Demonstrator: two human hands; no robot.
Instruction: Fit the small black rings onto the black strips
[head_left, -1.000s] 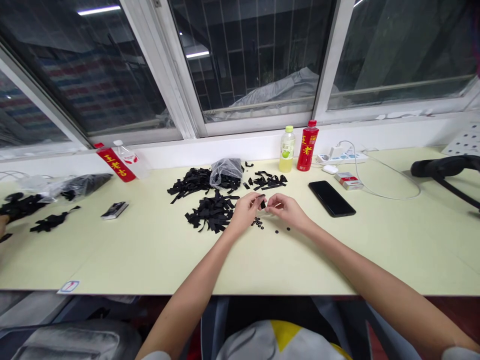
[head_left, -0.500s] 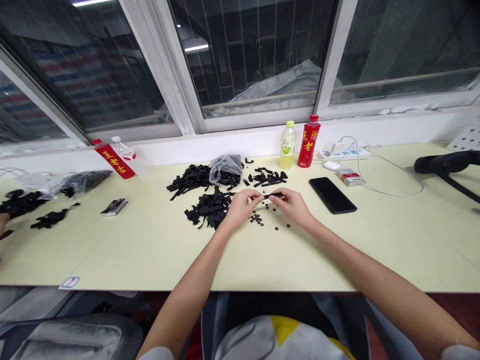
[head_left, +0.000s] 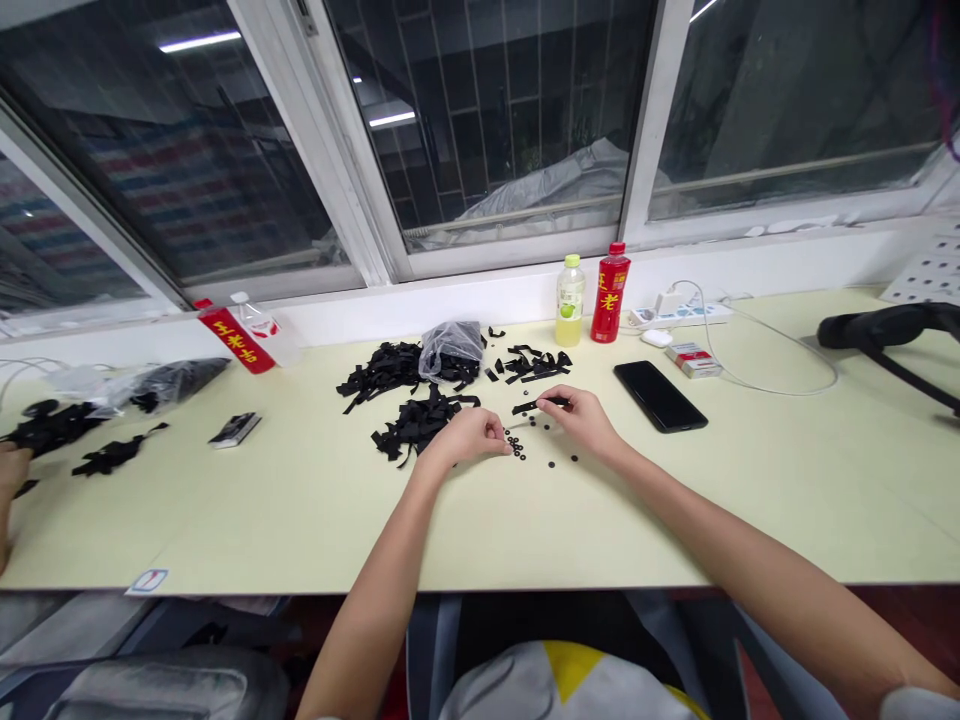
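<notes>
Moved: your left hand has drawn away from your right.
Left hand: curled, fingertips just beside the small black rings; you cannot tell whether it grips anything.
Right hand: pinching a black strip just beyond the rings.
</notes>
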